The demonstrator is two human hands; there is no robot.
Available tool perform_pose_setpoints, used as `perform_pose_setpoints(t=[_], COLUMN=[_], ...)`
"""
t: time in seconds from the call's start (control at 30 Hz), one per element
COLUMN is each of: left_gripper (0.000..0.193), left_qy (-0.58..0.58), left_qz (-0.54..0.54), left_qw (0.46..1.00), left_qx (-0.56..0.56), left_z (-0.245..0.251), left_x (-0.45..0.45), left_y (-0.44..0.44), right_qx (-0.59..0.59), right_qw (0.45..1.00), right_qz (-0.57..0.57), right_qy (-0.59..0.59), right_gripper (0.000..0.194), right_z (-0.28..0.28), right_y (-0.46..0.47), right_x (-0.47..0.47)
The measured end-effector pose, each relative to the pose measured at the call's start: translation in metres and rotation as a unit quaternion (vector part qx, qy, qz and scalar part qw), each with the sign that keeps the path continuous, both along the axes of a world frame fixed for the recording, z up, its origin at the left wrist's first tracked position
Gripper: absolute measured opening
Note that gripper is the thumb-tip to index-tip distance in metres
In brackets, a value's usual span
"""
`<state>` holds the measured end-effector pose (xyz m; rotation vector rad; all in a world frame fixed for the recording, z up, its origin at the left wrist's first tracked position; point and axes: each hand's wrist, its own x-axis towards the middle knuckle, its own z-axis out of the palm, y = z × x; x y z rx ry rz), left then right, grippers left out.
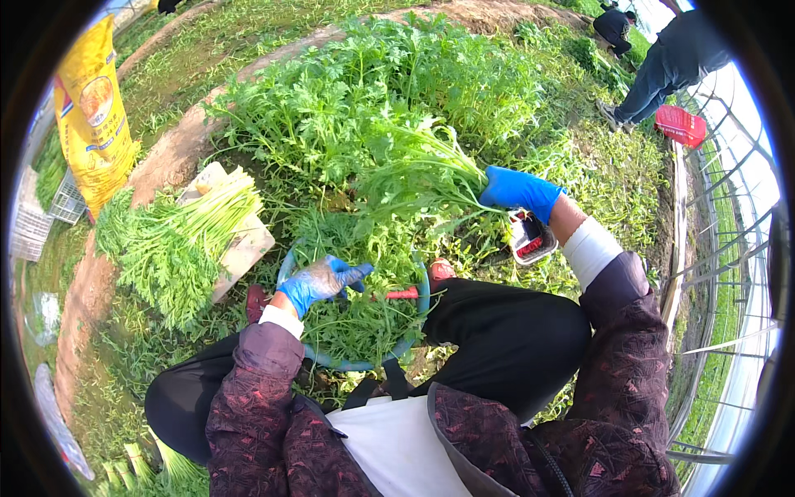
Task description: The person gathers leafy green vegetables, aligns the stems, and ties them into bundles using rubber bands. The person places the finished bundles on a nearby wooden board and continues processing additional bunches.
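My right hand [520, 189], in a blue glove, is closed around the stem ends of a bunch of leafy greens [422, 161], whose leaves point left over the standing plants. My left hand [326, 279], in a soiled blue glove, hovers over a round blue-rimmed basket [424, 298] of loose greens between my legs. Its index finger points right; no held item shows, though its palm is hidden. A red handle [402, 292] lies across the basket's right side. At left, a pile of cut greens [205, 230] rests on a pale block [248, 255], stems towards the upper right.
Uncut greens [372, 93] stand ahead. A black-and-red item lies in a plastic tray [534, 239] below my right hand. Around are a yellow sack [96, 124], white crates [68, 199], tied bundles [140, 466], a red container [680, 126], and people at the upper right.
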<state>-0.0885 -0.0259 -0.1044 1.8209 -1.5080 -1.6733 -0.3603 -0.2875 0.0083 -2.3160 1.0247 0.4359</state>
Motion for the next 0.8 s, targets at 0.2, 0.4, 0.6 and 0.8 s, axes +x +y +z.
perform_pose_setpoints(t=[0.2,0.4,0.6,0.8], left_gripper=[0.081,0.083,0.079,0.064], left_qy=[0.46,0.632,0.666,0.676], left_qz=[0.103,0.239,0.366,0.435], left_qw=[0.877,0.712,0.595,0.528], left_qx=[-0.088,-0.19,-0.263,-0.276], left_z=[0.038,0.093,0.113,0.108], left_x=[-0.084,-0.126,-0.114,-0.065], left_y=[0.005,0.012,0.024,0.037], right_qx=[-0.369,-0.601,-0.59,-0.535], right_qw=[0.924,0.783,0.781,0.807], right_qz=[0.097,0.141,0.122,0.1], right_qy=[0.01,-0.073,-0.168,-0.231], right_gripper=[0.018,0.01,0.012,0.013], right_z=[0.077,0.073,0.047,0.02], right_y=[0.085,0.155,0.187,0.231], right_x=[0.018,0.02,0.018,0.03])
